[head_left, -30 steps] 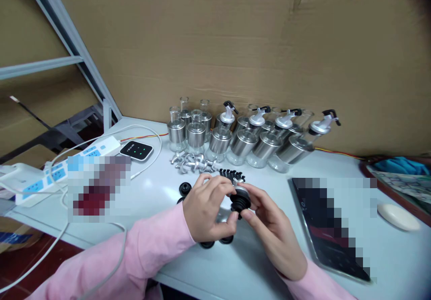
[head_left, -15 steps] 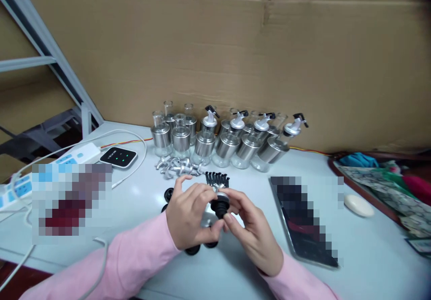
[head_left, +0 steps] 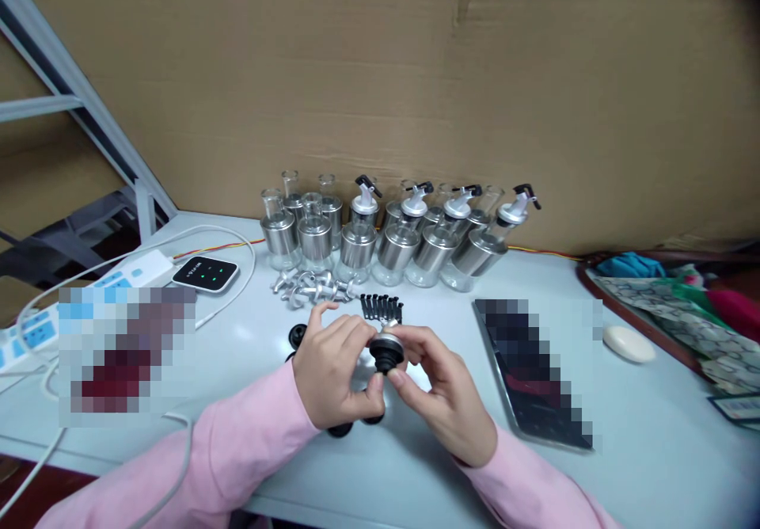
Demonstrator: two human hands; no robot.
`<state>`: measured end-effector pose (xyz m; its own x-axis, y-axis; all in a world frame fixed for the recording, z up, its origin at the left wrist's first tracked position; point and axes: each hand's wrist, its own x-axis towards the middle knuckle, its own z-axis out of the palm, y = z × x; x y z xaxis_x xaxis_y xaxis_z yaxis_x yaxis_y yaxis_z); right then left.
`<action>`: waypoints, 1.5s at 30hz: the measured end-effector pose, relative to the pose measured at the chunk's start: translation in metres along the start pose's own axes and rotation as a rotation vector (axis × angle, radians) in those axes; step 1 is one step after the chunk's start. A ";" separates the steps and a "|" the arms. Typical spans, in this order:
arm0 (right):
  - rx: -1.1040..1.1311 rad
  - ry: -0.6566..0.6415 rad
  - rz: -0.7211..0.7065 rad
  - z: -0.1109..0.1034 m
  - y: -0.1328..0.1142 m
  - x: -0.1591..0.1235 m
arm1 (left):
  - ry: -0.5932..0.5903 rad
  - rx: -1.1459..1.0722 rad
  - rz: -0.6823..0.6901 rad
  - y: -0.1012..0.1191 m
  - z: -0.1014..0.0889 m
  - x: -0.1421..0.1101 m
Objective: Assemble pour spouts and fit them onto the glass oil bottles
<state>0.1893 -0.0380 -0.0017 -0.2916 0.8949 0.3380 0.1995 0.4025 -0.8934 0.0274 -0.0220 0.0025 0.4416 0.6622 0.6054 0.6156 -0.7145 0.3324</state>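
Note:
Both my hands meet over the white table (head_left: 416, 466), pinching one small part between them: a silver cap with a black rubber stopper (head_left: 387, 352). My left hand (head_left: 332, 374) curls round it from the left, thumb and fingers closed. My right hand (head_left: 442, 394) grips it from the right with thumb and fingertips. Just behind lie a row of small black spouts (head_left: 381, 307) and a pile of silver spout pieces (head_left: 309, 287). Loose black stoppers (head_left: 297, 335) lie beside and under my left hand.
Glass bottles with steel collars (head_left: 380, 236) stand in a cluster along the cardboard wall, some fitted with pourer tops. A black device with green lights (head_left: 205, 273), white power strips and cables lie left. A dark flat tablet (head_left: 534, 371), a white oval object (head_left: 629, 344) and a tray sit right.
The view has shifted, so everything sits further left and lower in frame. My hands keep hold of the cap and stopper, with small finger movements around it.

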 end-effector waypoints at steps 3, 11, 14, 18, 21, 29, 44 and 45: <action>-0.023 -0.029 -0.004 0.000 -0.001 -0.001 | -0.029 -0.034 -0.014 0.000 0.000 -0.001; -0.074 -0.085 -0.020 -0.001 -0.005 -0.001 | -0.090 -0.103 -0.047 0.000 -0.003 -0.002; -0.055 -0.097 -0.031 -0.002 -0.005 0.000 | -0.092 -0.096 -0.046 0.000 -0.003 -0.001; 0.001 -0.117 -0.011 -0.001 -0.004 0.002 | -0.080 -0.085 -0.037 0.000 -0.001 0.000; 0.035 -0.128 0.015 -0.001 -0.003 0.002 | -0.068 -0.095 -0.024 -0.001 -0.001 -0.001; 0.056 -0.169 0.094 0.000 -0.003 0.000 | -0.092 -0.094 0.007 0.001 -0.003 0.000; -0.072 -0.093 0.046 -0.001 -0.005 0.000 | -0.022 -0.107 0.050 -0.004 -0.002 -0.002; -0.044 -0.078 0.043 -0.001 -0.005 0.000 | 0.002 -0.108 0.054 -0.004 -0.002 -0.002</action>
<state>0.1893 -0.0398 0.0036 -0.3540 0.8941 0.2743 0.2539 0.3741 -0.8920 0.0228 -0.0206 0.0019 0.4707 0.6220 0.6258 0.5173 -0.7691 0.3754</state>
